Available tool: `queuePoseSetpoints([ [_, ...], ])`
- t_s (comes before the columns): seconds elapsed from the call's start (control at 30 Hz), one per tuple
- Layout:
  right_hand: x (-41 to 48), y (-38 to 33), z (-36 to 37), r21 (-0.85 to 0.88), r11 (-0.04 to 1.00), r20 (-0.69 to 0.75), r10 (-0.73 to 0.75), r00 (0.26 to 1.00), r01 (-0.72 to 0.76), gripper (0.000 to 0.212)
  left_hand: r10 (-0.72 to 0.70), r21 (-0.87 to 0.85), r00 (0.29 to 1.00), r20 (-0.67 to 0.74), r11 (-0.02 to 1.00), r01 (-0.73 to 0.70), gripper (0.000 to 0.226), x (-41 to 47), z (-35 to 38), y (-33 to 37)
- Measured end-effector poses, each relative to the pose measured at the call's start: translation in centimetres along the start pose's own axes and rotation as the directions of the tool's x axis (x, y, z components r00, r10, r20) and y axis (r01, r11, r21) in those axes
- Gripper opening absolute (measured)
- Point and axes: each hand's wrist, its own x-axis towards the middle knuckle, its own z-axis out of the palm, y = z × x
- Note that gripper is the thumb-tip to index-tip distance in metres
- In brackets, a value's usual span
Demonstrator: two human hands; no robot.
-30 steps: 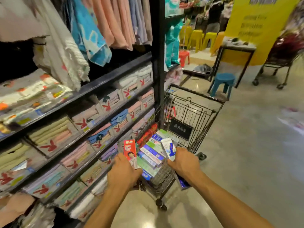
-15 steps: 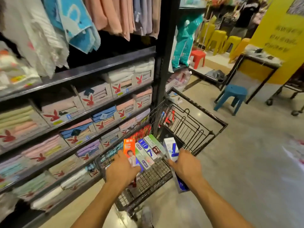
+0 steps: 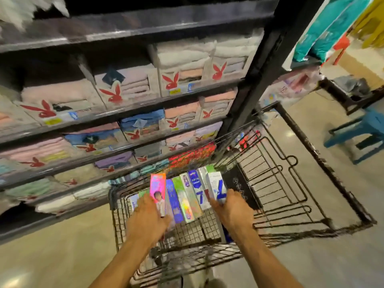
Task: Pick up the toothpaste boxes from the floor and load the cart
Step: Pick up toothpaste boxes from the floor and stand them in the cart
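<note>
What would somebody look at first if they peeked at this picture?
The bright row of toothpaste boxes in the middle, pink, blue and green, gripped between the left hand and the right hand over the black wire cart. Next come the folded towels with red rabbit marks, packed on the dark shelves behind and to the left.
</note>
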Motion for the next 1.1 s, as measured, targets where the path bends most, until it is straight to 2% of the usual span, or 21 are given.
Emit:
queuePoseSetpoints([
  [0.17, 9.1, 0.5, 6.7, 0.006, 1.000, 0.093, -0.014, 0.996, 0.013, 0.046, -0.119, 0.032, 0.992, -0.046, 0.992, 0.120, 0.057, 5.7, 7.2, -5.1],
  [0.33, 16.8, 1.3, 13.0, 0.029, 0.999, 0.150, 0.013, 0.989, -0.018, 0.029, -0.276, 0.056, 0.961, -0.020, 0.959, 0.276, 0.057, 9.9, 14.9, -9.1],
  [0.4, 19.2, 2.0, 15.7, 0.022, 1.000, 0.131, 0.003, 0.991, -0.006, 0.029, -0.310, 0.094, 0.950, -0.033, 0.945, 0.312, 0.054, 11.4, 18.1, -10.8],
  [0.53, 22.6, 2.9, 20.1, -0.033, 0.999, 0.095, -0.034, 0.995, 0.037, 0.047, -0.364, 0.158, 0.930, -0.040, 0.917, 0.366, 0.062, 12.4, 22.3, -12.3],
  [0.63, 24.1, 3.2, 22.0, 0.026, 1.000, 0.094, -0.015, 0.995, 0.013, 0.046, -0.377, 0.141, 0.924, -0.066, 0.913, 0.383, 0.065, 13.3, 23.6, -12.0],
  [0.77, 25.4, 3.3, 22.3, 0.045, 0.999, 0.017, -0.028, 0.999, 0.027, 0.046, -0.393, 0.086, 0.918, -0.043, 0.914, 0.396, 0.066, 14.9, 23.7, -11.4],
  [0.87, 26.0, 3.1, 21.8, 0.037, 0.999, 0.062, -0.017, 0.998, 0.015, 0.055, -0.375, 0.067, 0.926, -0.032, 0.924, 0.376, 0.071, 15.4, 23.8, -11.5],
  [0.93, 25.8, 3.0, 21.8, 0.032, 0.996, 0.078, -0.080, 0.994, 0.077, 0.057, -0.385, 0.004, 0.922, -0.045, 0.923, 0.385, 0.073, 15.2, 23.9, -11.7],
  [1.1, 25.4, 2.3, 22.5, 0.062, 0.991, 0.078, -0.119, 0.990, 0.115, 0.060, -0.405, -0.059, 0.913, -0.040, 0.913, 0.403, 0.067, 14.6, 23.5, -11.2],
])
